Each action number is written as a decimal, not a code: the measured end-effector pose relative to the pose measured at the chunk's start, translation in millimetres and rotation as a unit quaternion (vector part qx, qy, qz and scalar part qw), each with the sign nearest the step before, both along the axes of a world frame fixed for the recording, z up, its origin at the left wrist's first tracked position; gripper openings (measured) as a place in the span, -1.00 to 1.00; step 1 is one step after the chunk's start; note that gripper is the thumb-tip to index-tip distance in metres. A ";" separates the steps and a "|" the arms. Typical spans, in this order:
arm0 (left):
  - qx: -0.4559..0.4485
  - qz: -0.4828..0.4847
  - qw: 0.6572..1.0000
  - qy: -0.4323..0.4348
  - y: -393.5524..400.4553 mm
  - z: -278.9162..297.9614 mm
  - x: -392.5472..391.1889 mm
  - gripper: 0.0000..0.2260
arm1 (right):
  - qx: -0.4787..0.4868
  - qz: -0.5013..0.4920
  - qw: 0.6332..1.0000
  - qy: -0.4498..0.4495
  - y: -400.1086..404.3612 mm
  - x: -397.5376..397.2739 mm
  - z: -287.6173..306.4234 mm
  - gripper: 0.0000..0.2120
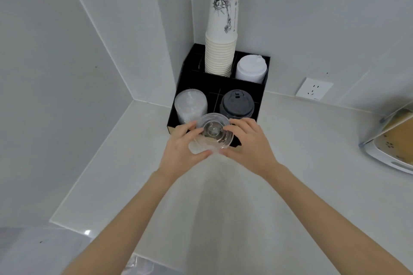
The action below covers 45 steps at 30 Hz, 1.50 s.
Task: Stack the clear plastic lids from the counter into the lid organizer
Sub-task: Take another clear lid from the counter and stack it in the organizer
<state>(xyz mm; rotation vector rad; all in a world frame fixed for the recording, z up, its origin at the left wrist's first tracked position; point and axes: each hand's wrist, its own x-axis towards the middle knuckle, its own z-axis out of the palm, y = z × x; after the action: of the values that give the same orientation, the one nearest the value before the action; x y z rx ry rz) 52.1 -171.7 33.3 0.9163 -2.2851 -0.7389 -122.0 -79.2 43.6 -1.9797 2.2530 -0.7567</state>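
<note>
Both hands meet just in front of the black organizer [214,87], which sits in the wall corner of the pale counter [301,140]. Left hand [181,148] and right hand [250,143] grip a small stack of clear lids [213,133] from opposite sides, fingers curled round the rims and thumbs underneath, holding it above the counter at the organizer's front edge. Inside the organizer, the front-left slot holds more clear lids [191,105], the front-right slot dark grey lids [237,105], the back-right slot white lids [251,69], and a tall stack of paper cups [222,29] rises from the back. To the organizer's right, a wall socket [314,89] sits on the wall.
</note>
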 end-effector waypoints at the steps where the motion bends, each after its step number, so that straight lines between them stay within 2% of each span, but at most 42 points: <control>1: -0.011 0.005 1.000 -0.003 -8.1 4.1 1.7 -0.49 | -0.002 0.003 1.000 0.006 -9.2 0.5 5.4 -0.48; 5: -0.020 0.033 0.999 -0.022 -40.8 21.4 4.0 -0.47 | 0.003 0.022 1.000 0.014 -47.3 1.7 24.7 -0.43; 14: -0.019 0.076 0.996 -0.038 -89.7 28.1 0.7 -0.51 | 0.051 0.073 0.996 0.020 -113.7 -7.6 36.6 -0.54; 21: 0.033 0.078 0.995 -0.054 -119.2 12.5 -10.0 -0.49 | 0.146 0.081 0.984 0.062 -153.7 -14.0 34.3 -0.51; 31: 0.054 0.068 0.993 -0.076 -122.0 -4.1 -17.5 -0.54 | 0.200 0.091 0.960 0.176 -161.7 -14.7 19.2 -0.55; 45: 0.120 0.078 0.987 -0.079 -111.2 2.9 -16.9 -0.53 | 0.169 0.088 0.966 0.173 -149.3 -12.8 23.0 -0.55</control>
<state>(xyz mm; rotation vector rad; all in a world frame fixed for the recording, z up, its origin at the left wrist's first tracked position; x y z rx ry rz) 35.2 -282.8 36.2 1.2908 -2.2580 -0.9139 -134.8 -228.5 66.6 -2.2253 2.1391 -0.0005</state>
